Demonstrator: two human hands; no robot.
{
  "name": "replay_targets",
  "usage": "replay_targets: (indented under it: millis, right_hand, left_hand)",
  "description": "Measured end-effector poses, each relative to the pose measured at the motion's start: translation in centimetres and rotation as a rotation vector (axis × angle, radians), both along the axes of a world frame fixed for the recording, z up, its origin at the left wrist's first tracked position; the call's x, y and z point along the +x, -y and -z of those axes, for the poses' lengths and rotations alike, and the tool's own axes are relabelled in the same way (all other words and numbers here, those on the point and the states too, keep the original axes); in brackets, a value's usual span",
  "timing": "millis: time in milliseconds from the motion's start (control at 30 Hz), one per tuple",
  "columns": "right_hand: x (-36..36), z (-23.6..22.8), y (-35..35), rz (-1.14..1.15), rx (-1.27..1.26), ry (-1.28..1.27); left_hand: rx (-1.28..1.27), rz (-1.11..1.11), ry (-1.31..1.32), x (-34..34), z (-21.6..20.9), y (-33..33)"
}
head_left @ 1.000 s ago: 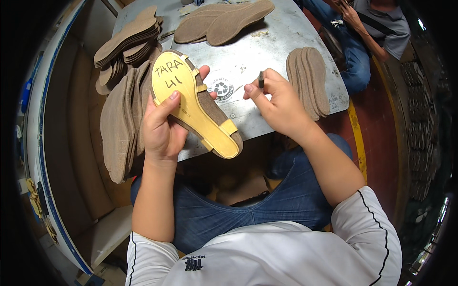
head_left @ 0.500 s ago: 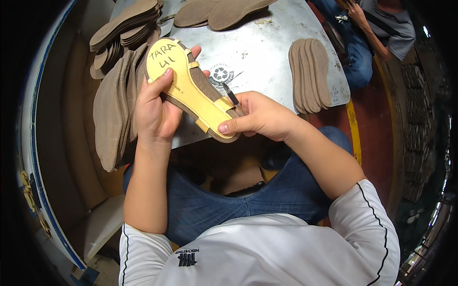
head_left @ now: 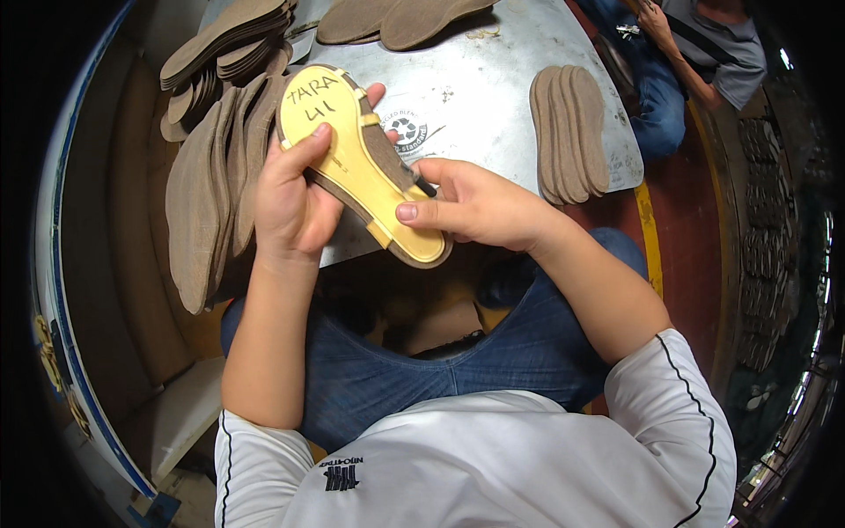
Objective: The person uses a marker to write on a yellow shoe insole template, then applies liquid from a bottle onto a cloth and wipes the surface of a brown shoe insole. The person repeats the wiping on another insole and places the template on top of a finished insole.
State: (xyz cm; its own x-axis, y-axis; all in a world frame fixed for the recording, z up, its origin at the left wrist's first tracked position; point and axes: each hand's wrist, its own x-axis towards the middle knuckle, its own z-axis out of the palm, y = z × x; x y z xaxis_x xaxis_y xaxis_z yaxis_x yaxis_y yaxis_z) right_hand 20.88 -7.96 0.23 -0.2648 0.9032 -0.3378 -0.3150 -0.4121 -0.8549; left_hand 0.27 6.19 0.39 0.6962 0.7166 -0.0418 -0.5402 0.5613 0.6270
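Note:
A yellow sole-shaped template (head_left: 356, 176) with handwriting on it and small tabs along its edges lies against a brown felt-like insole (head_left: 385, 151). My left hand (head_left: 295, 211) is closed around the wide part of both, thumb on the template's face and fingers behind. Near the narrow end, my right hand (head_left: 488, 207) presses its thumb on the template. A black pen (head_left: 425, 187) is also held in that hand, its front end by the template's right edge. The fingers behind the insole are partly hidden.
A metal table (head_left: 493, 106) stands in front of me. Brown insoles (head_left: 207, 194) are stacked at its left, with more insoles (head_left: 431, 22) at the back and a fanned group (head_left: 570, 132) at the right. Beyond the right edge sits another person (head_left: 717, 53).
The template and insole have shifted slightly right and turned a little steeper. My right thumb has moved up from the narrow end, and the pen sits lower along the edge.

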Motion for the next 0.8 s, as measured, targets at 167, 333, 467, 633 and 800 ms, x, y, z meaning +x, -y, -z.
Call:
replay_targets:
  millis: [167, 333, 467, 633, 800]
  right_hand:
    - [0.5, 0.1, -0.6, 0.035, 0.077, 0.194]
    - [0.4, 0.3, -0.3, 0.06, 0.059, 0.212]
    - [-0.2, 0.5, -0.2, 0.107, 0.051, 0.149]
    - [0.3, 0.2, -0.1, 0.133, 0.002, 0.002]
    - [0.4, -0.4, 0.1, 0.122, 0.021, 0.034]
  left_hand:
    - [0.024, 0.049, 0.016, 0.9, -0.6, 1.9]
    - [0.025, 0.066, 0.001, 1.5, -1.0, 3.1]
    - [0.066, 0.055, -0.023, 1.5, -1.0, 3.6]
    - [0.084, 0.084, 0.041, 1.3, -1.1, 3.9]
    - [0.141, 0.081, -0.001, 1.5, -1.4, 4.3]
